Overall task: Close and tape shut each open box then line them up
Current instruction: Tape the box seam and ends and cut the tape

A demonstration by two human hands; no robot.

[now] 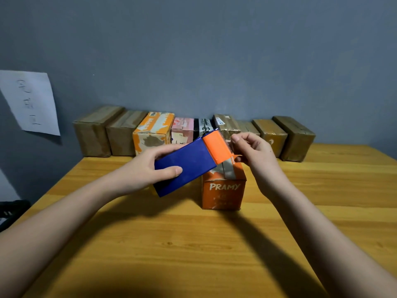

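The left hand (150,166) grips the blue tape dispenser (189,162) at frame centre. The right hand (255,151) seemingly pinches tape at its toothed edge, above the orange box (223,192).

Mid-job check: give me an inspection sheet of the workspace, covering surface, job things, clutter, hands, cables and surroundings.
Surface: wooden table, bare in front.
Job's things: orange box marked PRAMY stands mid-table, a tape strip along its top; row of boxes lined up against the wall; blue tape dispenser with orange cutter held above the orange box.
Clutter: nothing seen.
Hands: left hand grips the dispenser body; right hand pinches the tape end at the cutter.
Cables: nothing seen.
Surroundings: grey wall; paper sheet with handwriting on it at left; dark object off the table's left edge, cannot tell what.
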